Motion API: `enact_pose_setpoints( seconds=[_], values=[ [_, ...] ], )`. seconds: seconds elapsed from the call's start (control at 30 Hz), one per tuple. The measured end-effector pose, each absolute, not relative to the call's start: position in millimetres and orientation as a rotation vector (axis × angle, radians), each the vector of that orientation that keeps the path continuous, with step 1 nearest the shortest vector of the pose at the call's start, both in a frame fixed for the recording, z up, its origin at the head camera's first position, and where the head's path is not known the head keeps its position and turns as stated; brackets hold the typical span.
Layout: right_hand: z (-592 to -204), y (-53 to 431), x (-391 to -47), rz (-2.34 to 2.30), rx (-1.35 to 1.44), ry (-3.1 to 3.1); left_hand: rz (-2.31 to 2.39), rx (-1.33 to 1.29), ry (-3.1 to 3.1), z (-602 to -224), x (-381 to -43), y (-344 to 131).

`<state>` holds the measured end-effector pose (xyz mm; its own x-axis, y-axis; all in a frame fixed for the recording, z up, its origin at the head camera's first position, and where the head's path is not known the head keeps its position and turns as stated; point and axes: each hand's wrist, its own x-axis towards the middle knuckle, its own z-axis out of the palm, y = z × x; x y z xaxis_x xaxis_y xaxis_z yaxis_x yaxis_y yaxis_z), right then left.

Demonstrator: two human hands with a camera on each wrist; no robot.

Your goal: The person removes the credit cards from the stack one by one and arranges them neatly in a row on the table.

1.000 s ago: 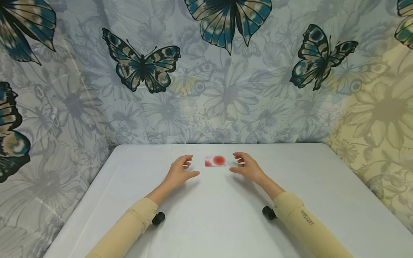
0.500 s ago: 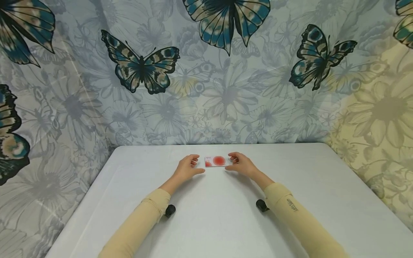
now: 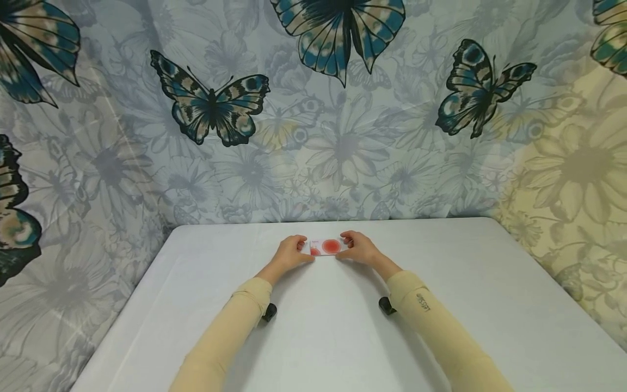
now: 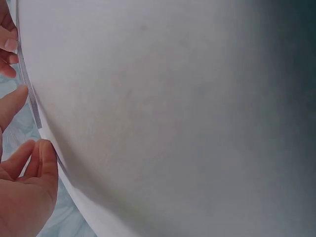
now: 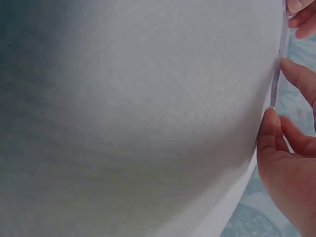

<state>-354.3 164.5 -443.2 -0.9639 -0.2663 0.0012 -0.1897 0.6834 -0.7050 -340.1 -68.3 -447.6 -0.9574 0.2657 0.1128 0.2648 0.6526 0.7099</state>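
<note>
A small flat white-and-red box (image 3: pixel 326 247) with a large red circle on top lies near the far edge of the white table. At its left end is my left hand (image 3: pixel 286 255), thumb tip at the near corner and fingers bent beside the end. My right hand (image 3: pixel 362 251) mirrors this at the right end, its thumb overlapping the near corner. In the left wrist view the box's thin striped side (image 4: pixel 32 103) shows between thumb and fingertips. The right wrist view has the thumb and fingertips (image 5: pixel 269 116) right at the box's pale edge.
The white table (image 3: pixel 323 326) runs back to a wall hanging (image 3: pixel 343 152) printed with butterflies and flowers. A black wrist camera (image 3: pixel 269 312) shows under the left sleeve, another black camera (image 3: pixel 386 305) under the right.
Both hands have moved inward and forward from either side, closing the gaps to the box's ends. The box stays in its place on the table.
</note>
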Motion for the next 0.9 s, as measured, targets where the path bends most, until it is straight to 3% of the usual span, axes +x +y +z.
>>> enact_pose_setpoints(
  seconds=[0.9],
  values=[
    [-443.1, 164.6, -356.2, -1.006, -0.455, 2.778, 1.111, 0.415, 2.858, -451.3, -349.0, -61.3]
  ],
)
